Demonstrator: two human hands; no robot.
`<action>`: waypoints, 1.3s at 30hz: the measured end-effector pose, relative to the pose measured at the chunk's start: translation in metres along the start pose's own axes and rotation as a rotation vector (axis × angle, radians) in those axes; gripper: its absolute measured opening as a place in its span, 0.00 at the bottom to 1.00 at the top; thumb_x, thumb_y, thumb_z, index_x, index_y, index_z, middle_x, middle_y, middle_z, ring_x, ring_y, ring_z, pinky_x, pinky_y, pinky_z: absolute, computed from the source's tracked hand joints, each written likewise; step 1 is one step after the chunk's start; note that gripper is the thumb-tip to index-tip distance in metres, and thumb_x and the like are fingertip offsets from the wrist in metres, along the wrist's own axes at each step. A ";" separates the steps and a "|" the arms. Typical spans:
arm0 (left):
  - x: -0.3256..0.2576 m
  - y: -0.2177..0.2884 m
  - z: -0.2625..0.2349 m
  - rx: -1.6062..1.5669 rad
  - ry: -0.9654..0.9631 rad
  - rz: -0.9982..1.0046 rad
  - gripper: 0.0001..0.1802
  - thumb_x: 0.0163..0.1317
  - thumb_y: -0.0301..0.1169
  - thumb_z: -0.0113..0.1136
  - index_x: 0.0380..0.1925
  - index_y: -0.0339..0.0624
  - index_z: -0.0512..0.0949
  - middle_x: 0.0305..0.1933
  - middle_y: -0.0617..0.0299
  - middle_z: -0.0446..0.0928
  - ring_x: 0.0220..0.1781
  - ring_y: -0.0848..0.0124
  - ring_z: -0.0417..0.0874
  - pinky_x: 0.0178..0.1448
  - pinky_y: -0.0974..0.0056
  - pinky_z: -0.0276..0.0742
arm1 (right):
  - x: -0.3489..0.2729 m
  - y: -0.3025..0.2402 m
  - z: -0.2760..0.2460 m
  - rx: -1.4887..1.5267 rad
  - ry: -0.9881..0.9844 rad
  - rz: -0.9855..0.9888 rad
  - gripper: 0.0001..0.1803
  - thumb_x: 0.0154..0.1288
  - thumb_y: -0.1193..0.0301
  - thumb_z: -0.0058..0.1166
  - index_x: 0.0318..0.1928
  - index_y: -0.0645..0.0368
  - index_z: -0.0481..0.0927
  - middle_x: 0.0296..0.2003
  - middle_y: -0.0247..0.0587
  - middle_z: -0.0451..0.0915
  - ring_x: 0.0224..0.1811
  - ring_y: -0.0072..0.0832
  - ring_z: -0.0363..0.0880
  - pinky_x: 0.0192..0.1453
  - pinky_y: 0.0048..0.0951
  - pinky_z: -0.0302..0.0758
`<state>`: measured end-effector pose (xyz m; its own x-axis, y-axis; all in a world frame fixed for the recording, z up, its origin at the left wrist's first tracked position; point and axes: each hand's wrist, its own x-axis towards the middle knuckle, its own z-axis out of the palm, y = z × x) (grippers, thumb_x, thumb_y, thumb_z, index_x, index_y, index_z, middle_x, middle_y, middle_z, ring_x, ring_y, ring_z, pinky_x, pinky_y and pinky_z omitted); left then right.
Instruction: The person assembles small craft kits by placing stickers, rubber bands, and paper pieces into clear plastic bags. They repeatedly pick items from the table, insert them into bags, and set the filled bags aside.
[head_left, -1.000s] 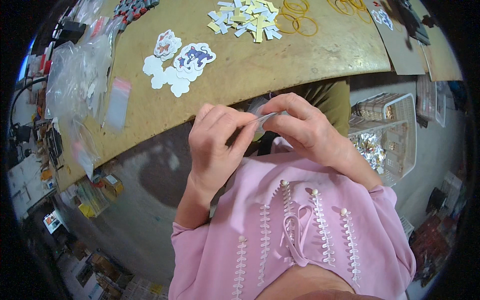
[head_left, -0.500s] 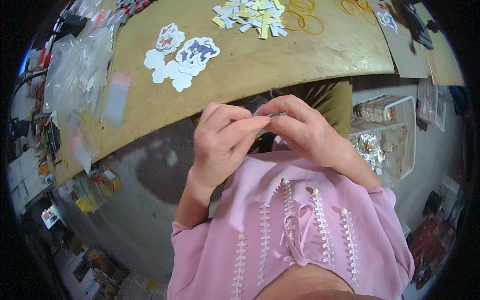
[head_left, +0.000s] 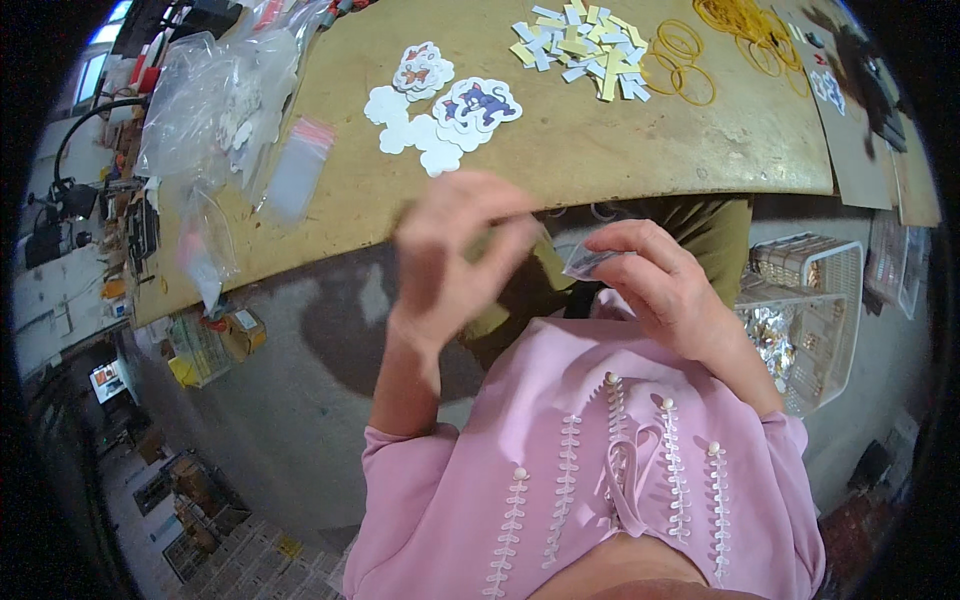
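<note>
A small clear packet sits pinched between the thumb and fingers of the right hand, held just below the near edge of the wooden table, above the person's lap. The left hand, blurred, hangs just to the left of the packet with fingers spread apart, holding nothing. On the table beyond the hands lie cartoon stickers; further along, paper strips and yellow rubber bands. Clear plastic bags pile at the table's left end. A wire basket stands on the floor right of the table's edge.
</note>
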<state>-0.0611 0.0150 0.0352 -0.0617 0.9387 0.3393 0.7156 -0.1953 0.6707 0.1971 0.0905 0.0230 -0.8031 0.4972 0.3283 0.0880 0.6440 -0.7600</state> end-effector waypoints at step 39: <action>-0.017 0.026 0.009 -0.775 0.100 -0.503 0.09 0.72 0.15 0.63 0.49 0.35 0.82 0.41 0.61 0.87 0.34 0.81 0.83 0.38 0.73 0.82 | 0.007 0.014 0.017 -0.142 0.069 -0.091 0.11 0.61 0.75 0.61 0.44 0.66 0.81 0.55 0.52 0.82 0.58 0.50 0.83 0.58 0.42 0.84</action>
<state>-0.0355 -0.0038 0.0408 -0.3243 0.9425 -0.0802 -0.0747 0.0590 0.9955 0.1824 0.0929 0.0051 -0.7696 0.4687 0.4336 0.1031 0.7614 -0.6400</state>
